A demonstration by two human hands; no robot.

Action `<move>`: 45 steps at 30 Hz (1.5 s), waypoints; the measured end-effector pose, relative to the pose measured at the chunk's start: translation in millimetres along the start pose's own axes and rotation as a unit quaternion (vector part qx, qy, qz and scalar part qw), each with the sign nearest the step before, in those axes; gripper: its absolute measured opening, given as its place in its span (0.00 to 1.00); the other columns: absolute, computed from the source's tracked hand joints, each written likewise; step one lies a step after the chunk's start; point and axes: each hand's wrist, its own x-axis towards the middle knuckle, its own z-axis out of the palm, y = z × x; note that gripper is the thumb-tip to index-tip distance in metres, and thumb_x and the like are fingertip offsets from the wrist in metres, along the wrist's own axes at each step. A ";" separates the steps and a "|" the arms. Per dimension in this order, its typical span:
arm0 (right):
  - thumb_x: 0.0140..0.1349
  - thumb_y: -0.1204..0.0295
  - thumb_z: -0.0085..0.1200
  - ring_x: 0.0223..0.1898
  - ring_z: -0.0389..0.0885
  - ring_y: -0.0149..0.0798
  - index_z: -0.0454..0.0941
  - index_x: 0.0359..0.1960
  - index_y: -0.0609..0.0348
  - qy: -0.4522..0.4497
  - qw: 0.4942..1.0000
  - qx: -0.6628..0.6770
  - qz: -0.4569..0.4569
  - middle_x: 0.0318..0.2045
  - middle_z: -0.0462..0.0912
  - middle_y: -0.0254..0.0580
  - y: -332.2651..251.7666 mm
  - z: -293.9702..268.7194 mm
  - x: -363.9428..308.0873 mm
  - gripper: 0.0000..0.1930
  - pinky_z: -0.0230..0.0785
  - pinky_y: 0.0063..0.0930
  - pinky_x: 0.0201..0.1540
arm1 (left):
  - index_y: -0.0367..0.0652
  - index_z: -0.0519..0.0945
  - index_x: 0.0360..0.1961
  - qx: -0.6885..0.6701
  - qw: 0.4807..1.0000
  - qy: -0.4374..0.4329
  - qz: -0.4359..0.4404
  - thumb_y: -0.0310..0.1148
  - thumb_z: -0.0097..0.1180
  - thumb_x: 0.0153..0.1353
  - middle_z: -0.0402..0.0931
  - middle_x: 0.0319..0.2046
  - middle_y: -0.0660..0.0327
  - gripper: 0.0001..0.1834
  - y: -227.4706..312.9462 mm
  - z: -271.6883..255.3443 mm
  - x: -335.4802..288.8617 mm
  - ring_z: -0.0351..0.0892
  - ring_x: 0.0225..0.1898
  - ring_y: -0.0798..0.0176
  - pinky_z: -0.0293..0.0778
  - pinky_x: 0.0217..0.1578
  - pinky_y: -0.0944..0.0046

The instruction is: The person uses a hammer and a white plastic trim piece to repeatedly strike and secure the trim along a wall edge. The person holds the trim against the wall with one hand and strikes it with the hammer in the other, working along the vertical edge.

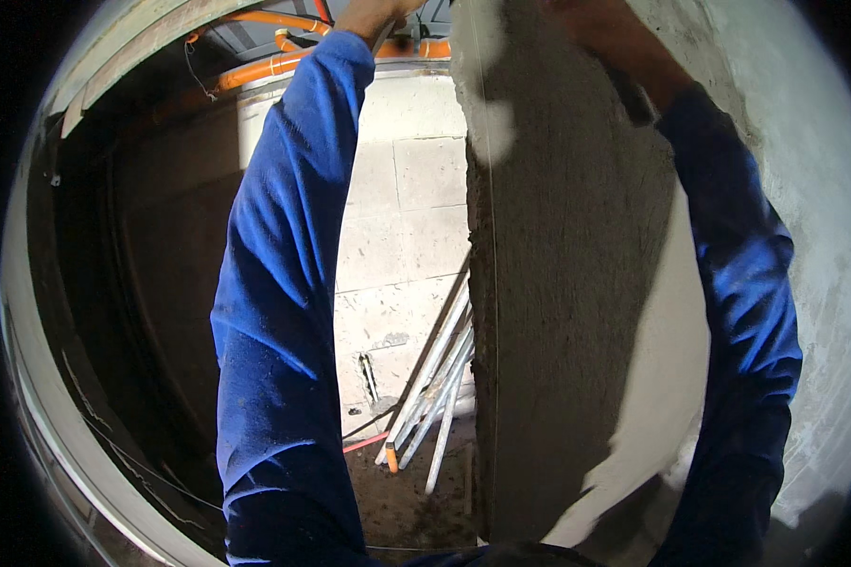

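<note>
Both my arms, in blue sleeves, reach up to the top edge of the view. My left hand (376,13) is partly cut off there, beside the upper left edge of a grey plastered wall face (567,283); its fingers are out of sight. Over the upper part of that wall face is my right hand (591,24), dim and blurred, its fingers closed. A dark, blunt-ended thing (632,99) sticks out below it along the wrist; its kind is too shadowed to make out. A thin line runs down near the rough left edge of the plaster.
Beyond the edge, several pale pipes or poles (435,378) lean against a light block wall (397,227). Orange pipes (265,68) run under the ceiling at upper left. A smooth grey wall (813,236) stands on the right. Loose wires hang at the left.
</note>
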 end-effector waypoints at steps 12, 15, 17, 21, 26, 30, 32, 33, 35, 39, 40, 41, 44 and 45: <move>0.67 0.60 0.48 0.33 0.79 0.65 0.73 0.35 0.74 -0.029 0.990 -0.119 -0.070 0.24 0.77 0.66 1.2 15.0 33.0 0.21 0.70 0.53 0.35 | 0.39 0.83 0.22 -0.141 0.984 0.005 -0.106 0.32 0.52 0.54 0.80 0.19 0.51 0.11 14.1 -16.1 -8.6 0.83 0.22 0.51 0.78 0.21 0.53; 0.65 0.65 0.49 0.25 0.77 0.57 0.75 0.36 0.70 -0.049 0.992 -0.101 -0.055 0.20 0.76 0.56 12.3 1.5 47.9 0.15 0.68 0.51 0.29 | 0.40 0.83 0.22 -0.214 0.959 0.000 -0.183 0.32 0.52 0.54 0.80 0.19 0.51 0.11 23.5 -29.2 -16.1 0.83 0.22 0.51 0.78 0.21 0.53; 0.64 0.68 0.49 0.20 0.75 0.50 0.77 0.39 0.67 0.046 0.890 -0.240 -0.386 0.18 0.74 0.48 13.6 -8.6 57.9 0.12 0.66 0.48 0.24 | 0.40 0.83 0.22 -0.245 0.943 0.004 -0.225 0.32 0.52 0.53 0.80 0.19 0.51 0.11 32.6 -39.0 -26.1 0.83 0.22 0.51 0.78 0.21 0.53; 0.63 0.72 0.49 0.19 0.73 0.44 0.76 0.41 0.63 0.226 0.858 -0.345 -0.307 0.16 0.72 0.44 -1.6 -18.2 60.1 0.09 0.64 0.41 0.21 | 0.40 0.83 0.22 -0.314 0.897 -0.005 -0.311 0.32 0.52 0.53 0.81 0.20 0.51 0.11 54.7 -59.4 -47.3 0.83 0.22 0.51 0.78 0.22 0.53; 0.68 0.66 0.46 0.24 0.78 0.53 0.75 0.41 0.66 0.095 0.935 -0.292 -0.179 0.20 0.76 0.55 -28.2 -30.8 24.8 0.13 0.69 0.45 0.28 | 0.40 0.83 0.22 -0.342 0.876 0.012 -0.341 0.32 0.52 0.53 0.81 0.20 0.52 0.10 67.6 -81.4 -55.4 0.83 0.23 0.51 0.78 0.22 0.53; 0.71 0.56 0.44 0.34 0.80 0.64 0.73 0.42 0.70 0.083 0.996 -0.027 0.006 0.29 0.79 0.67 -37.7 -32.8 -1.5 0.23 0.71 0.53 0.38 | 0.40 0.83 0.22 -0.333 0.886 0.060 -0.318 0.33 0.52 0.53 0.81 0.20 0.52 0.10 59.3 -79.2 -29.3 0.83 0.23 0.52 0.78 0.22 0.53; 0.71 0.52 0.43 0.39 0.79 0.68 0.73 0.41 0.71 0.056 0.998 -0.011 -0.001 0.34 0.80 0.70 -36.3 -30.5 -5.4 0.26 0.70 0.55 0.41 | 0.40 0.83 0.22 -0.318 0.895 0.069 -0.304 0.33 0.52 0.53 0.81 0.20 0.52 0.10 52.8 -71.7 -19.0 0.83 0.23 0.52 0.78 0.22 0.53; 0.71 0.52 0.43 0.40 0.79 0.68 0.73 0.41 0.70 0.053 0.999 -0.003 -0.009 0.34 0.80 0.71 -34.7 -28.3 -5.3 0.26 0.70 0.55 0.41 | 0.41 0.83 0.22 -0.311 0.902 0.068 -0.292 0.33 0.52 0.53 0.81 0.20 0.52 0.10 51.6 -66.6 -16.8 0.83 0.23 0.52 0.78 0.22 0.53; 0.71 0.52 0.43 0.41 0.79 0.68 0.73 0.39 0.70 0.045 0.999 0.014 -0.022 0.35 0.79 0.71 -30.9 -23.8 -1.6 0.25 0.70 0.54 0.40 | 0.41 0.83 0.22 -0.291 0.916 0.064 -0.268 0.33 0.52 0.53 0.81 0.20 0.52 0.10 46.6 -56.3 -11.9 0.83 0.23 0.52 0.78 0.22 0.53; 0.70 0.53 0.45 0.37 0.79 0.68 0.72 0.39 0.70 0.047 0.999 -0.019 -0.020 0.32 0.79 0.69 -30.1 -18.4 8.4 0.25 0.69 0.54 0.38 | 0.41 0.83 0.22 -0.216 0.956 0.054 -0.192 0.33 0.52 0.53 0.81 0.20 0.53 0.10 34.5 -36.8 -6.2 0.83 0.23 0.52 0.78 0.22 0.53; 0.69 0.53 0.46 0.36 0.78 0.67 0.73 0.40 0.71 0.048 0.999 -0.018 -0.018 0.32 0.79 0.69 -30.9 -18.6 9.9 0.25 0.69 0.54 0.38 | 0.41 0.83 0.23 -0.195 0.964 0.053 -0.172 0.33 0.52 0.53 0.81 0.20 0.53 0.10 32.6 -31.1 -5.5 0.83 0.23 0.52 0.78 0.22 0.53; 0.69 0.53 0.46 0.35 0.78 0.67 0.73 0.41 0.71 0.050 0.998 -0.017 -0.018 0.31 0.79 0.68 -31.6 -19.3 12.6 0.25 0.69 0.54 0.38 | 0.41 0.83 0.23 -0.175 0.971 0.053 -0.155 0.33 0.52 0.53 0.81 0.20 0.53 0.10 30.0 -25.2 -3.6 0.83 0.23 0.52 0.78 0.22 0.53; 0.68 0.61 0.48 0.31 0.77 0.63 0.74 0.40 0.70 0.113 0.989 0.033 -0.088 0.27 0.78 0.62 -28.5 -21.1 24.0 0.18 0.70 0.52 0.34 | 0.41 0.83 0.23 -0.121 0.985 0.054 -0.114 0.33 0.52 0.53 0.81 0.20 0.53 0.10 23.0 -5.2 1.2 0.83 0.23 0.52 0.78 0.22 0.53; 0.68 0.64 0.47 0.30 0.77 0.61 0.74 0.39 0.69 0.187 0.967 -0.059 -0.162 0.26 0.78 0.60 -24.2 -19.8 30.3 0.16 0.70 0.50 0.33 | 0.41 0.83 0.23 -0.088 0.991 0.060 -0.086 0.33 0.52 0.52 0.81 0.20 0.53 0.10 20.5 2.3 3.3 0.83 0.23 0.52 0.78 0.23 0.53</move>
